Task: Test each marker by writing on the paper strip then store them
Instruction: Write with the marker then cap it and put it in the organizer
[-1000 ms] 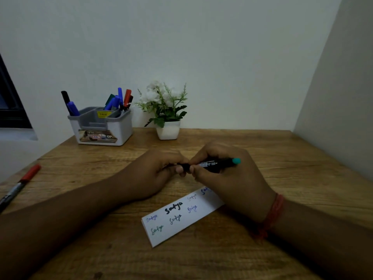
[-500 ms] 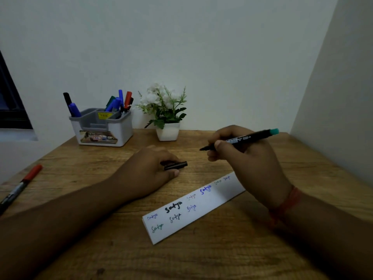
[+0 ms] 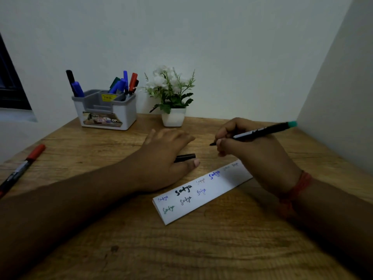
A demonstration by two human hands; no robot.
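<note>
My right hand grips an uncapped black marker with a teal end. Its tip points left and hovers above the far end of the white paper strip. The strip lies slanted on the desk and carries several written words in black, blue and green. My left hand rests on the desk just left of the strip with its fingers stretched out. The marker's black cap lies on the wood, sticking out from under that hand above the thumb.
A white and grey organizer holding several markers stands at the back left. A small potted plant sits beside it. A red-capped marker lies at the desk's left edge. A wall closes the right side.
The hands pulled the cap off the marker and parted. My right hand lifted the marker up and right. My left hand brought the cap down to the desk and straightened its fingers.
</note>
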